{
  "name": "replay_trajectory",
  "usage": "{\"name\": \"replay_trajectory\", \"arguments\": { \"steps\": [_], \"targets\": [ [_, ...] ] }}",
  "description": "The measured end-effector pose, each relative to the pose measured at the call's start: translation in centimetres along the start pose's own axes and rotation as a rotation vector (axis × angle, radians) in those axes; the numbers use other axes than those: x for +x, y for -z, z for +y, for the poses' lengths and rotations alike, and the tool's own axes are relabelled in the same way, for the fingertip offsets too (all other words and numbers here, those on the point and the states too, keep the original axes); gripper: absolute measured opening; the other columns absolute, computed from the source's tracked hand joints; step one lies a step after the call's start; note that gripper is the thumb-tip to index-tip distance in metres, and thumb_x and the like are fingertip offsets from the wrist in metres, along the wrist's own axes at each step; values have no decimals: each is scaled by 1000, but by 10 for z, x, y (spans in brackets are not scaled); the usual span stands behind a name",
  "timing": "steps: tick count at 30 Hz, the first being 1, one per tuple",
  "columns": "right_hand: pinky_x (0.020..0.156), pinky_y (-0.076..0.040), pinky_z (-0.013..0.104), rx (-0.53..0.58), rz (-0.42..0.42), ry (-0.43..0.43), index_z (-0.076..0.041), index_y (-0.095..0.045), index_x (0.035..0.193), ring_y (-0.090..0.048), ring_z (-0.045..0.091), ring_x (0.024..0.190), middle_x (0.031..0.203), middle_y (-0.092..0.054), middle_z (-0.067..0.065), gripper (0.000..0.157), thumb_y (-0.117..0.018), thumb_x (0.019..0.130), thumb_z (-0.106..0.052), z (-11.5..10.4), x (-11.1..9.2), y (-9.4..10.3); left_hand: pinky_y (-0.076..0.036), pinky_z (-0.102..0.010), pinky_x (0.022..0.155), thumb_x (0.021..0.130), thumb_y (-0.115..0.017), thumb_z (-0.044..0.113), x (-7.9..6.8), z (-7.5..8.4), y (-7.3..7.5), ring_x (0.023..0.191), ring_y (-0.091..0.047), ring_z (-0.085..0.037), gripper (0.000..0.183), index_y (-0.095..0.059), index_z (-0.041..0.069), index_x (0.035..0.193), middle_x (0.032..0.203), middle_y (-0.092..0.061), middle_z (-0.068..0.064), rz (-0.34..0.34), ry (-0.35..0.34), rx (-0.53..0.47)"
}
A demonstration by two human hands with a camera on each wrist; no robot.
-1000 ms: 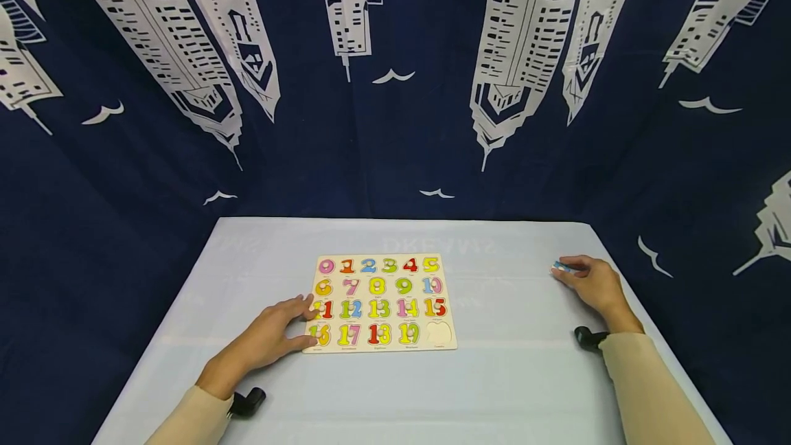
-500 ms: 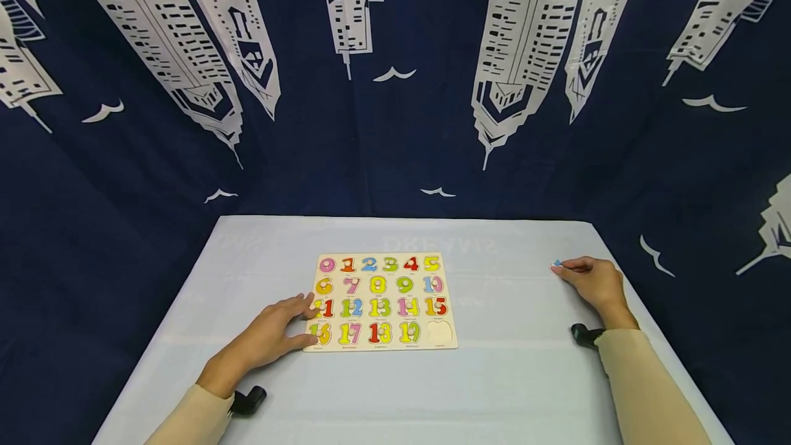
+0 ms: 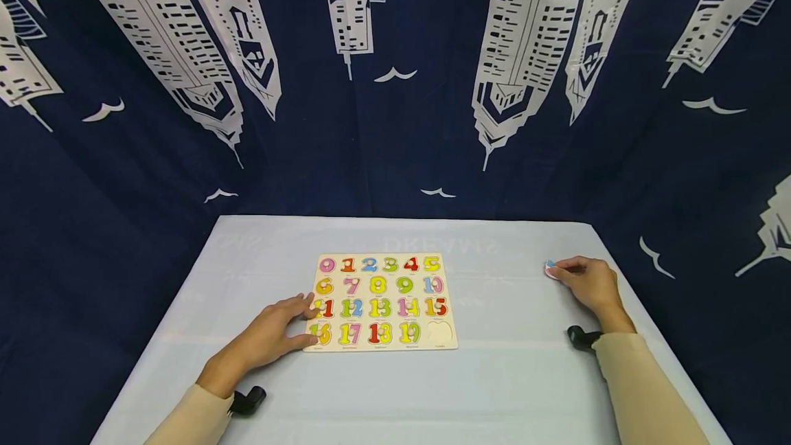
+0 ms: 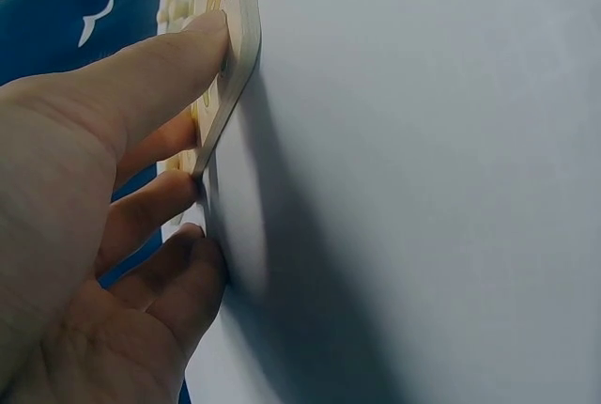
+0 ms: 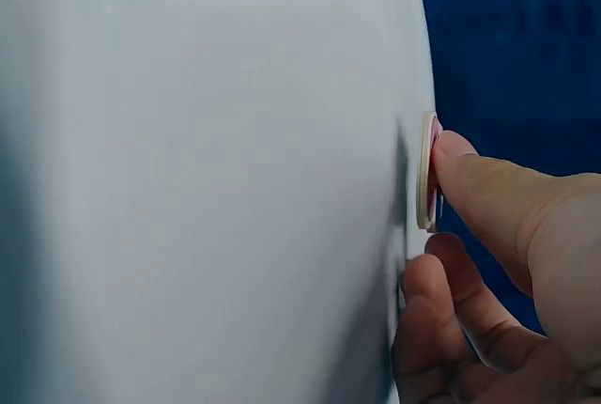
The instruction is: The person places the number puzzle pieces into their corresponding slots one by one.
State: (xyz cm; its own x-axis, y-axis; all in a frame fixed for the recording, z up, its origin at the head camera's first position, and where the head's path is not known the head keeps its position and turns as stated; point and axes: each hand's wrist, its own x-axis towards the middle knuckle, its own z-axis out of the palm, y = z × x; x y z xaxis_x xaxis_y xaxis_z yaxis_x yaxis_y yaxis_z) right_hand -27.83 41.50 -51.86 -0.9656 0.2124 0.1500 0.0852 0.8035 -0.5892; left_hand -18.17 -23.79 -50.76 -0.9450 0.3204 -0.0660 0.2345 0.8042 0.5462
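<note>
A wooden number puzzle board (image 3: 371, 347) lies on the white table left of its middle. Colourful number pieces fill its rows, and the bottom-right recess (image 3: 440, 333) is bare wood. My left hand (image 3: 272, 335) rests on the board's left edge, thumb and a finger spread over the 11 and 16 pieces. In the left wrist view the thumb (image 4: 178, 61) lies on the board's face, other fingers beside its edge. At the table's right side my right hand (image 3: 590, 287) pinches a small blue and pink puzzle piece (image 3: 549, 268). In the right wrist view the piece (image 5: 426, 174) appears edge-on, its thin pale wood showing.
The white table (image 3: 507, 376) stretches between the two hands. Behind it hangs a dark blue cloth (image 3: 395, 143) printed with white buildings and birds. A black wrist camera (image 3: 248, 402) sits at the left cuff, another black camera (image 3: 582, 338) at the right.
My right hand has shifted slightly left with the puzzle piece, which has turned so that more of its pink and blue shows. The left hand and board have stayed in place.
</note>
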Motion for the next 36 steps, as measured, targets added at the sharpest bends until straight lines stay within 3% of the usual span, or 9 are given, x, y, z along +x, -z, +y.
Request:
{"name": "replay_trajectory", "arguments": {
  "steps": [6,11,23,30,36],
  "targets": [
    [69,-54,23,27,-46,94,-10,-90,116,-75,8,91,127,-87,23,29,-92,104,-36,-23,-12,-2,-41,-71,137,98,-97,37,0,1,0,169,-50,-50,52,-81,12,141,179,-56,-17,-6,2,5],
    [70,-57,23,54,-132,155,-13,-90,119,-79,9,94,133,-84,23,25,-91,105,-33,-46,-23,-6,-41,-73,137,99,-96,37,-1,0,0,169,-50,-50,51,-81,12,140,179,-55,-18,-5,-1,2],
    [77,-65,22,122,-301,346,-16,-89,113,-83,18,97,124,-84,12,10,-91,103,-14,-102,-61,-27,-40,-72,138,99,-96,35,-1,1,-1,170,-48,-49,55,-80,10,146,181,-54,-16,-2,15,9],
    [82,-64,22,125,-392,448,-17,-89,109,-75,10,95,115,-83,1,13,-92,101,-8,-130,-82,-45,-40,-73,137,98,-96,36,-2,1,1,170,-48,-49,57,-79,10,146,180,-55,-15,-2,20,13],
    [80,-62,23,130,-459,503,-16,-87,108,-69,6,91,111,-81,-2,13,-91,101,-6,-146,-95,-56,-40,-73,137,99,-96,37,-2,2,1,170,-48,-50,57,-80,10,146,180,-55,-16,-9,17,10]
  ]
}}
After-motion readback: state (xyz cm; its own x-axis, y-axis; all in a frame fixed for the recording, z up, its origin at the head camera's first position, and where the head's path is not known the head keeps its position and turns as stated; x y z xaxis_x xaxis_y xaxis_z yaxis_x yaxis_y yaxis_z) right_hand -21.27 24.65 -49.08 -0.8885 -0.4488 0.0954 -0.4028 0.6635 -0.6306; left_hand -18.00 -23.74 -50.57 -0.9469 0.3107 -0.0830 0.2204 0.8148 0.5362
